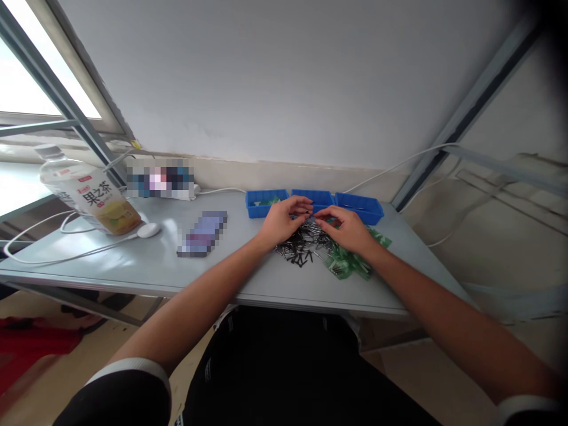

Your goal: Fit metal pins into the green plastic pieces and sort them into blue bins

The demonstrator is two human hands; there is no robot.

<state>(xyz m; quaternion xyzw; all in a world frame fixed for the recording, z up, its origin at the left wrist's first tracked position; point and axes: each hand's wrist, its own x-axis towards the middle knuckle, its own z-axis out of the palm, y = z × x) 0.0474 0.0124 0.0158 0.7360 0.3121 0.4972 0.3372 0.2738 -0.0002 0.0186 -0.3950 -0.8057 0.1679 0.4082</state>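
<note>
My left hand (284, 221) is over the left side of a pile of small dark screws (300, 248), its fingers curled towards the thumb. A tiny dark thing shows at its fingertips, too small to name. Close by on the right, my right hand (346, 228) has thumb and forefinger drawn together above the same pile. What it pinches, if anything, cannot be made out. Under and beside my right wrist lie green plastic packets (350, 263) with small metal pieces in them. Just behind the hands stand a left blue tray (254, 212), a middle blue tray (326, 196) and a right blue tray (370, 211).
A phone (203, 234) lies left of the screws on the grey table (266, 290). Further left stand a tea bottle (95, 201) and a round white disc with a cable (148, 230). A blurred box-like item (162, 178) sits by the wall. Metal posts rise at both sides.
</note>
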